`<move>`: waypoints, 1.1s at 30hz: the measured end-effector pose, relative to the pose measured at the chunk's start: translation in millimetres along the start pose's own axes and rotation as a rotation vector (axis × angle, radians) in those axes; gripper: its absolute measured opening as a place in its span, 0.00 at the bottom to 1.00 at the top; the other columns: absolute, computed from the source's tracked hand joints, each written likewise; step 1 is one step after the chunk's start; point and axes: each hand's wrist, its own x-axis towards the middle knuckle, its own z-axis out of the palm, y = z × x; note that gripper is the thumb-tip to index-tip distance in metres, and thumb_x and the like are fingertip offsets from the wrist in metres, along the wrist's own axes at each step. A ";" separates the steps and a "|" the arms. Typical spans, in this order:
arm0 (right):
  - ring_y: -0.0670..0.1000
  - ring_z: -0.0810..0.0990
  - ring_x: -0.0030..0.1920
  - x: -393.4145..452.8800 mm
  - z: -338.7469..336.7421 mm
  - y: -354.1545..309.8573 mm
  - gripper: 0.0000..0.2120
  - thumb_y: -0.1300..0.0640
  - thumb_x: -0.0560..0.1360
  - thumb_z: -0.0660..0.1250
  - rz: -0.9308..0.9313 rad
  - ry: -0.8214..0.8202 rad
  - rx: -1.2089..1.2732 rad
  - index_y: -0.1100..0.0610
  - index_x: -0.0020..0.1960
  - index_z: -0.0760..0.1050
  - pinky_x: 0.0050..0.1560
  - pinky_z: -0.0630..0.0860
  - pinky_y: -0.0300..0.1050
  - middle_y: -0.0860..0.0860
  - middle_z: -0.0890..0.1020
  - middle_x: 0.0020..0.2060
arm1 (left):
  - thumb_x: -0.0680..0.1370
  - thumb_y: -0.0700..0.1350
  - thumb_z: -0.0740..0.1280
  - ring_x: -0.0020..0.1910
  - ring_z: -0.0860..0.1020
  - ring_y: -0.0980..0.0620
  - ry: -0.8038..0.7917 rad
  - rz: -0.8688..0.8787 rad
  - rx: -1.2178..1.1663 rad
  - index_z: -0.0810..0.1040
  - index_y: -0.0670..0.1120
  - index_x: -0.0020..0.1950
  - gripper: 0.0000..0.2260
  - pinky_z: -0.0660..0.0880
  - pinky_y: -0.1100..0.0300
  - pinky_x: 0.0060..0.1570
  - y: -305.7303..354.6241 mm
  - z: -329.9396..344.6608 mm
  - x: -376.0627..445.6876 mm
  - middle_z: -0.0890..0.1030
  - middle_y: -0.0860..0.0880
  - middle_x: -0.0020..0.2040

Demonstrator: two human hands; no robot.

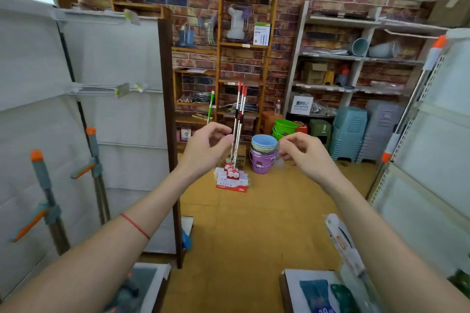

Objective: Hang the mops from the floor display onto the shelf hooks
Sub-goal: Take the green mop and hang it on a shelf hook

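a bundle of red-and-white metal-handled mops (237, 132) stands nearly upright on the tan floor (254, 223) at the far end of the aisle, handles pointing up, packaged heads down. both arms reach toward it; the left hand (207, 146) and right hand (302, 151) hang loosely curled, empty. grey mops with orange tips (45, 193) hang on the white panel at left.

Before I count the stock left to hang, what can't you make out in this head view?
- Red-and-white mops: the handles overlap and the left hand covers part of them, so the count is unclear.
- Their heads: label print too small to read.
- Hanging grey-and-orange mops: lower ends cut off by the bottom edge.
- Shelf hooks: blurred; their number is unclear.
- Right hand: appears empty.
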 end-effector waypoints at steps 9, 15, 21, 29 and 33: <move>0.41 0.84 0.41 143.2 32.9 77.5 0.07 0.51 0.82 0.66 0.023 -0.019 0.037 0.52 0.52 0.81 0.52 0.82 0.51 0.47 0.87 0.42 | 0.82 0.48 0.69 0.52 0.82 0.55 -0.017 -0.031 -0.021 0.81 0.47 0.61 0.10 0.75 0.75 0.41 -78.8 56.0 125.4 0.84 0.51 0.52; 0.46 0.85 0.44 261.5 50.9 145.0 0.07 0.52 0.82 0.66 0.039 -0.052 0.070 0.53 0.53 0.81 0.48 0.81 0.46 0.49 0.87 0.44 | 0.81 0.47 0.69 0.53 0.82 0.53 0.018 -0.082 -0.020 0.82 0.47 0.59 0.09 0.79 0.59 0.53 -146.2 105.0 224.0 0.85 0.51 0.51; 0.53 0.86 0.49 368.5 63.5 201.0 0.08 0.53 0.82 0.66 0.061 -0.099 0.120 0.56 0.53 0.81 0.49 0.81 0.45 0.52 0.87 0.45 | 0.81 0.46 0.70 0.52 0.83 0.53 0.060 -0.155 -0.037 0.83 0.45 0.58 0.08 0.77 0.67 0.50 -202.5 150.2 309.3 0.84 0.52 0.49; 0.55 0.86 0.50 482.2 95.1 258.5 0.08 0.54 0.83 0.66 0.095 -0.140 0.151 0.58 0.54 0.81 0.52 0.81 0.51 0.52 0.87 0.45 | 0.82 0.48 0.69 0.52 0.82 0.54 0.049 -0.209 -0.001 0.83 0.47 0.59 0.09 0.77 0.62 0.51 -264.4 183.1 406.3 0.85 0.51 0.50; 0.53 0.86 0.48 542.1 121.0 287.0 0.07 0.54 0.83 0.66 0.103 -0.150 0.138 0.55 0.52 0.81 0.51 0.81 0.51 0.53 0.87 0.45 | 0.82 0.49 0.69 0.53 0.83 0.54 0.058 -0.225 -0.019 0.83 0.49 0.59 0.09 0.79 0.58 0.54 -309.7 202.0 460.6 0.85 0.52 0.49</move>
